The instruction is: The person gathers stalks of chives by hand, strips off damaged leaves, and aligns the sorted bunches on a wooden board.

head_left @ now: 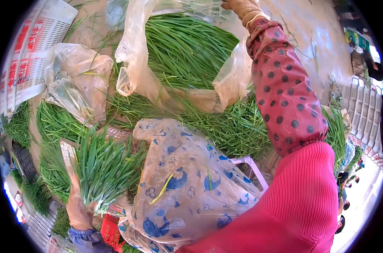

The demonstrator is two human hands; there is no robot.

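Note:
My left hand (79,206), with a blue cuff at its wrist, is closed around a bunch of garlic chives (105,168) at the lower left. The leaves fan upward, and the pale cut ends are near my palm. My right hand (242,10), in a tan glove, reaches to the top edge of the view beside the far right side of a clear plastic bag (132,46). Its fingers are partly cut off, so their grip is unclear. Inside that open bag lies a thick layer of long chives (187,50).
Loose chives (238,126) are spread around the bag. A crumpled plastic bag (79,76) lies to its left. White crates (39,46) stand at the left, grey crates (360,105) at the right. A blue-patterned plastic apron (187,185) covers my lap, near a pale purple stool frame (252,168).

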